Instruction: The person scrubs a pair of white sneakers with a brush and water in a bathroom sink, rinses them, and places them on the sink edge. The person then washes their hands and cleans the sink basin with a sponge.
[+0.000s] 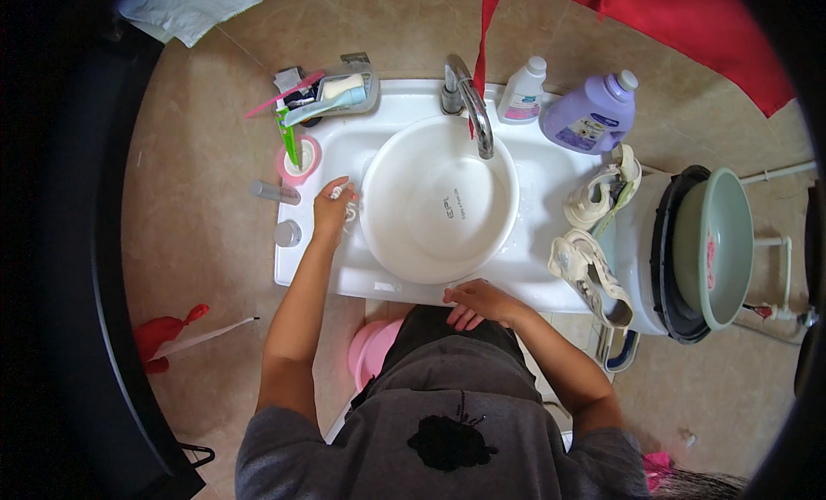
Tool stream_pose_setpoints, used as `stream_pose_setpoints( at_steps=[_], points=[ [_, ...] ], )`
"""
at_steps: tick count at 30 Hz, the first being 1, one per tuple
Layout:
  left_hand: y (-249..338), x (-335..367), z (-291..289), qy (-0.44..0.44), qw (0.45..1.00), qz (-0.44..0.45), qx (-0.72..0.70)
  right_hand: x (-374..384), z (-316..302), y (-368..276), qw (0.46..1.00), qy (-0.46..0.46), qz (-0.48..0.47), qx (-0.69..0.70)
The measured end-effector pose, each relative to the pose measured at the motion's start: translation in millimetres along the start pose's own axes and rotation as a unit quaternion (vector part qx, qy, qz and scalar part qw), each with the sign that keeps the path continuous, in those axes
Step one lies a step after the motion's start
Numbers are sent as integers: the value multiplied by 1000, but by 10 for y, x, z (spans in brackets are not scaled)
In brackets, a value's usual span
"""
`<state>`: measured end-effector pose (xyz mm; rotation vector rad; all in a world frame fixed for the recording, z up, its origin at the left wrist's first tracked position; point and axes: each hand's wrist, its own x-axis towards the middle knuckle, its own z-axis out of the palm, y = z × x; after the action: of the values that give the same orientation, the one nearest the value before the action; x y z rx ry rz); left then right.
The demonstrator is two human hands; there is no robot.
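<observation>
My left hand [332, 209] is closed on a bunched white shoelace [350, 212], with loops of it hanging out beside the fingers. It is over the left side of the sink, just left of a round white basin [391, 233]. No water shows clearly in the basin. My right hand [479, 302] holds nothing; its fingers are loosely apart at the sink's front edge, before my dark trousers. Two off-white shoes, one farther back [590, 199] and one nearer [594, 272], stand on the sink's right side, apart from both hands.
A chrome faucet [480, 113] arches over the basin. Behind stand a white bottle [522, 91] and a purple detergent jug [589, 113]. Toiletries in a clear tray [366, 100] and a pink-rimmed cup [311, 160] line the left. Stacked basins [727, 242] stand at right; a pink bucket [366, 349] below.
</observation>
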<state>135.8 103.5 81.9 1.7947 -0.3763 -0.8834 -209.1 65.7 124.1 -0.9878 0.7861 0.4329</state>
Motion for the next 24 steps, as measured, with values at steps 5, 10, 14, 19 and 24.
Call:
stream_pose_setpoints(
  at_steps=[5, 10, 14, 19, 24],
  points=[
    [-141, -261, -2, 0, 995, -18, 94, -112, -433, -285, 966, 161, -201, -15],
    [-664, -587, -124, 51, 958, 2, 284, 86, -1157, -770, 797, 468, -375, -71],
    [-847, -966, -7, -46, 983, -158, 81, 503, -1583, -1101, 731, 564, -333, -189],
    [-652, -1365, 338, -125, 922, -270, -248, 865, -1792, -1509, 686, 571, -355, -277],
    [-411, -1318, 468, -5, 975, -173, -137, 1023, -1861, -1809, 692, 530, -366, -326]
  ],
)
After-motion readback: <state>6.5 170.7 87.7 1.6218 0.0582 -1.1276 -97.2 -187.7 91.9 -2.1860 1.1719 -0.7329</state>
